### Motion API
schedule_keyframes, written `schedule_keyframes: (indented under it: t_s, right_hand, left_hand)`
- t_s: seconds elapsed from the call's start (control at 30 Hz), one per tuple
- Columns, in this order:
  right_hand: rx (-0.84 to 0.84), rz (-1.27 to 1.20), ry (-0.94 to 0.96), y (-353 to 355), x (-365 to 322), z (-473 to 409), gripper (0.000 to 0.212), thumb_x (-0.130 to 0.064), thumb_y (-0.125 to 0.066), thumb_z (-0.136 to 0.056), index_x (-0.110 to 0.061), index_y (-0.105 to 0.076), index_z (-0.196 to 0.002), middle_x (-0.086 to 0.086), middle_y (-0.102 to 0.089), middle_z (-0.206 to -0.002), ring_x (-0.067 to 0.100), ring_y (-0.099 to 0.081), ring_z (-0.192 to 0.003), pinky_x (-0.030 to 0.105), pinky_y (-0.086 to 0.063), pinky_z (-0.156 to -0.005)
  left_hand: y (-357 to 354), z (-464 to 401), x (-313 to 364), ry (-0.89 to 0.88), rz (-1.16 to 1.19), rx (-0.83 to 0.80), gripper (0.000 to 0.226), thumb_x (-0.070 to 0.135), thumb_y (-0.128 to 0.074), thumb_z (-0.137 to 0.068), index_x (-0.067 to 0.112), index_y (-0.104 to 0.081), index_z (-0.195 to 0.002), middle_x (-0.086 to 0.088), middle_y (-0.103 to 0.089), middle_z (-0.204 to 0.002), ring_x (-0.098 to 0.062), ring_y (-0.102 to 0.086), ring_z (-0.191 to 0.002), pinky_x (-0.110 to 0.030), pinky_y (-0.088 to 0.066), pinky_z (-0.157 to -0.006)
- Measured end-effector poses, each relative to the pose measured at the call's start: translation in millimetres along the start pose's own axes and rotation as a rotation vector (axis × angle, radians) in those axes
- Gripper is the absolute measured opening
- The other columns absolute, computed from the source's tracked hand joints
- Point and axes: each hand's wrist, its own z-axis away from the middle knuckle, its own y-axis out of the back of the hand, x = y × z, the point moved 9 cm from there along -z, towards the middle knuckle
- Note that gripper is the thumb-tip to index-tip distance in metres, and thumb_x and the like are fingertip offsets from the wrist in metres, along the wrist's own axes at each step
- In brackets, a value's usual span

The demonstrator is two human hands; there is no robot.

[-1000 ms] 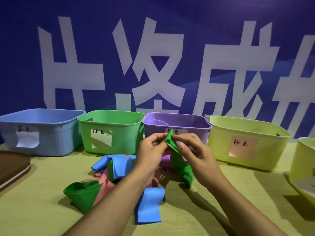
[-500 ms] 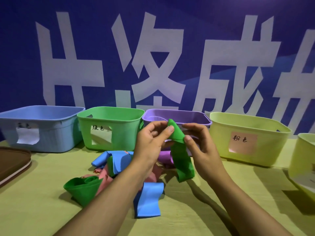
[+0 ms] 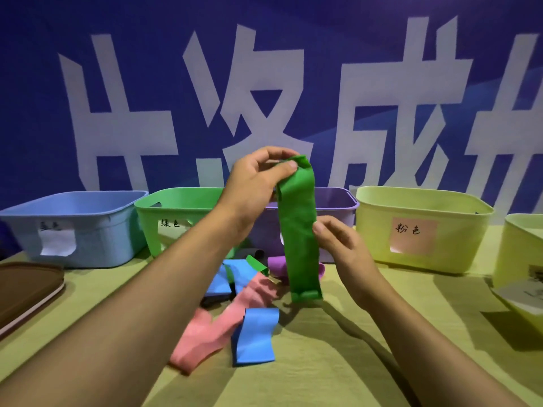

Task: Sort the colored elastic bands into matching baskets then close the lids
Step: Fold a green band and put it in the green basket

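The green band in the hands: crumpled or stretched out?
Stretched out. The green band hangs long and flat from the left hand; the right hand touches its edge.

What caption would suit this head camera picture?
Left hand pinches a green elastic band by its top, right hand steadying it, above the baskets.
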Motion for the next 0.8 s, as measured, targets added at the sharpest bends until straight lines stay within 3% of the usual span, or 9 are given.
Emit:
schedule_keyframes:
  t_s: [0.13,0.27,0.47,0.53,0.63,0.8]
  right_hand:
    - [-0.101,0.002,-0.088,-11,4,6,0.025,-0.033,-0.069,-0.091,-0.013,-0.071,-0.105,0.008,-0.077,-0.099,0.017,-0.069,-0.088,0.025,-0.051,-0.073]
    - [-0.229,0.024,-0.234,-25,20,12,0.02,-0.014,-0.072,-0.092,-0.007,-0.069,-0.111,0.009,-0.076,-0.097,0.018,-0.07,-0.085,0.033,-0.06,-0.078]
    - [-0.377,0.135,-0.407,-47,42,28,0.032,-0.032,-0.072,-0.091,-0.002,-0.068,-0.102,0.022,-0.075,-0.094,0.026,-0.071,-0.081,0.04,-0.06,-0.076]
    - [-0.411,0.115,-0.441,-51,44,32,0.037,-0.028,-0.072,-0.093,0.005,-0.064,-0.109,0.026,-0.073,-0.091,0.027,-0.072,-0.076,0.036,-0.061,-0.068]
    - [-0.389,0.014,-0.479,-51,45,34,0.034,-0.007,-0.071,-0.094,0.01,-0.055,-0.119,0.021,-0.073,-0.09,0.021,-0.072,-0.068,0.028,-0.058,-0.058]
    - [-0.286,0.068,-0.426,-30,47,24,0.028,0.007,-0.071,-0.089,0.002,-0.063,-0.115,0.021,-0.075,-0.101,0.031,-0.067,-0.083,0.042,-0.053,-0.073]
  left_hand:
    - [11,-3,25,-0.031,-0.06,0.017,0.011,0.009,-0.065,-0.098,0.017,-0.072,-0.103,-0.001,-0.075,-0.097,-0.014,-0.07,-0.088,-0.033,-0.059,-0.078]
    - [20,-1,42,-0.064,-0.092,0.05,0.011,0.01,-0.065,-0.099,0.015,-0.071,-0.106,-0.002,-0.074,-0.096,-0.011,-0.071,-0.082,-0.031,-0.06,-0.071]
    - [26,-2,52,-0.091,-0.126,0.087,0.011,0.011,-0.065,-0.099,0.019,-0.072,-0.104,-0.001,-0.074,-0.097,-0.014,-0.071,-0.087,-0.038,-0.062,-0.081]
    - [29,-4,54,-0.101,-0.127,0.118,0.011,0.012,-0.066,-0.098,0.02,-0.073,-0.103,-0.003,-0.075,-0.1,-0.017,-0.072,-0.092,-0.039,-0.063,-0.084]
    - [40,-9,58,-0.126,-0.114,0.201,0.012,0.011,-0.067,-0.098,0.021,-0.073,-0.1,-0.004,-0.075,-0.101,-0.018,-0.072,-0.094,-0.04,-0.062,-0.087]
    - [85,-14,57,-0.146,-0.161,0.419,0.013,0.011,-0.067,-0.098,0.024,-0.071,-0.099,-0.004,-0.074,-0.105,-0.023,-0.072,-0.104,-0.045,-0.06,-0.093]
